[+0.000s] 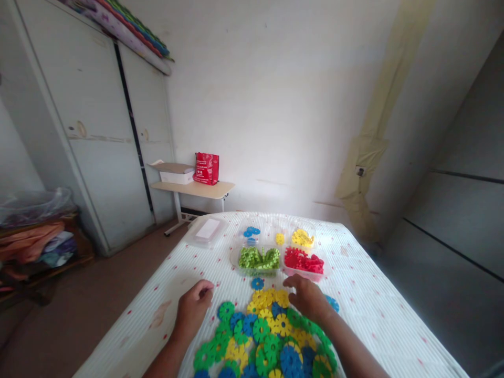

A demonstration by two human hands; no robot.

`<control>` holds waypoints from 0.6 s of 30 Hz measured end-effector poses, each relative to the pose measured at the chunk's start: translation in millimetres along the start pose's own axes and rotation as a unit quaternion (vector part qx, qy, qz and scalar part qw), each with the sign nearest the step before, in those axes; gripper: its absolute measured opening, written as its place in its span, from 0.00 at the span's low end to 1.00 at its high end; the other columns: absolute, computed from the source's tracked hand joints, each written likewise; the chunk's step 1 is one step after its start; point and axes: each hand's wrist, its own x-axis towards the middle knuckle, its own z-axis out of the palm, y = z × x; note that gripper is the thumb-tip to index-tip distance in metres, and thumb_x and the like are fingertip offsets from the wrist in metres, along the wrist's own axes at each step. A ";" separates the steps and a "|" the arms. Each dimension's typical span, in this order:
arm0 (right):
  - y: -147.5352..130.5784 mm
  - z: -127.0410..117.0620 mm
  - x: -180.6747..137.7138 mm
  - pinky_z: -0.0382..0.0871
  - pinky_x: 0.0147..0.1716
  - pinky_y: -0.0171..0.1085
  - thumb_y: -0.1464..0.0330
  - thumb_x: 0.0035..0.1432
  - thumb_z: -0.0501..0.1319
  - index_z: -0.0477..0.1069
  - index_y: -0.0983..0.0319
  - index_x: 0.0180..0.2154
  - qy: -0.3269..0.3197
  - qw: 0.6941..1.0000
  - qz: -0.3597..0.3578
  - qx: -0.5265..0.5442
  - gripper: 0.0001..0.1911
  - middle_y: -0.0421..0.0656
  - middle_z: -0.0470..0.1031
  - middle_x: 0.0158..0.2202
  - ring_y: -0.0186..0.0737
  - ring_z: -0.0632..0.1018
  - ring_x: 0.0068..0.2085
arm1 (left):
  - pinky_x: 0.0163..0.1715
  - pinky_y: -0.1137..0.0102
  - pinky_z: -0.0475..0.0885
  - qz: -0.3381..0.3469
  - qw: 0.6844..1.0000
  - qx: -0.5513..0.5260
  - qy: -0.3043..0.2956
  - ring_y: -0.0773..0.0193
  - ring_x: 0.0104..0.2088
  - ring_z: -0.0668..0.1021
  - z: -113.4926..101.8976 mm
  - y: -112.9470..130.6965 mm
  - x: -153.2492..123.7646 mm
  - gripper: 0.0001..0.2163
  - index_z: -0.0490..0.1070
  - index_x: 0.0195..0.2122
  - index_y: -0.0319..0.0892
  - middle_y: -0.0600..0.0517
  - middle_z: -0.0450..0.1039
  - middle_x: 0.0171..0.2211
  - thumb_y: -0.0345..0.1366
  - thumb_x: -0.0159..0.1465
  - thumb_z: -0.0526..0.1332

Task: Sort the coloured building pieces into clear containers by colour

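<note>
My left hand [194,304] rests at the left of the pile, its fingers curled in and no thing showing in them. My right hand [306,297] hovers over the pile's upper right edge, fingers partly stretched out to the left with nothing visible in them. Between and below both hands spreads a pile of notched plastic discs: green ones [261,329], yellow ones [282,324] and blue ones [290,359]. A single blue disc [258,284] lies above the heap. Another blue disc [332,303] is partly hidden behind my right forearm.
Clear tubs beyond the pile hold green discs [258,258], red discs [303,261], yellow discs [302,238] and a few blue discs [252,231]. A clear lidded box [207,231] sits back left on the white tablecloth [376,310]. Behind, a side table [212,190] carries a red bag [207,168].
</note>
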 end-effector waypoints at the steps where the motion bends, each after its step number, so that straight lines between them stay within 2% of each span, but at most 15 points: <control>1: -1.5 1.2 2.1 0.62 0.42 0.35 0.74 0.47 0.54 0.69 0.56 0.48 -0.007 1.000 -0.009 0.005 0.24 0.43 0.73 0.47 0.41 0.73 0.47 | 0.24 0.75 0.66 -0.002 1.000 -0.002 -0.001 0.66 0.20 0.73 -0.1 0.1 -0.3 0.08 0.69 0.26 0.43 0.58 0.69 0.18 0.41 0.52 0.54; 3: -3.4 4.1 5.5 0.62 0.42 0.34 0.73 0.46 0.55 0.68 0.54 0.50 -0.026 0.999 -0.022 0.012 0.26 0.43 0.72 0.48 0.41 0.73 0.46 | 0.24 0.74 0.66 -0.002 1.000 -0.007 -0.006 0.66 0.20 0.73 -0.2 -0.1 -0.9 0.08 0.68 0.26 0.43 0.58 0.69 0.18 0.41 0.52 0.54; 5: -3.5 6.3 7.5 0.62 0.39 0.34 0.72 0.46 0.56 0.70 0.54 0.47 -0.041 0.999 -0.028 0.017 0.24 0.44 0.72 0.45 0.42 0.74 0.43 | 0.24 0.74 0.66 -0.001 1.000 -0.011 -0.011 0.66 0.20 0.73 -0.3 -0.2 -1.4 0.08 0.68 0.26 0.43 0.58 0.68 0.18 0.41 0.53 0.54; 12: 2.6 1.2 3.6 0.54 0.24 0.30 0.71 0.38 0.64 0.72 0.62 0.33 -0.056 0.997 -0.016 0.044 0.14 0.39 0.73 0.30 0.34 0.70 0.30 | 0.23 0.74 0.65 -0.003 1.000 -0.008 -0.008 0.66 0.20 0.72 -0.4 1.7 -0.9 0.08 0.69 0.26 0.43 0.58 0.68 0.17 0.41 0.51 0.54; 15: 4.0 -11.1 7.7 0.54 0.22 0.29 0.73 0.41 0.64 0.71 0.63 0.28 -0.047 0.997 -0.013 0.054 0.07 0.37 0.72 0.26 0.30 0.68 0.27 | 0.23 0.74 0.65 -0.008 1.000 -0.007 -0.009 0.66 0.19 0.72 -0.2 1.7 -0.6 0.09 0.69 0.26 0.43 0.58 0.68 0.17 0.41 0.51 0.54; 18: 2.6 -31.0 25.1 0.63 0.27 0.31 0.69 0.51 0.62 0.71 0.64 0.31 -0.011 0.998 -0.005 0.054 0.05 0.38 0.72 0.29 0.32 0.71 0.30 | 0.23 0.74 0.65 -0.007 1.000 -0.003 -0.004 0.66 0.20 0.72 0.2 1.6 -0.1 0.09 0.69 0.26 0.43 0.58 0.69 0.17 0.41 0.52 0.54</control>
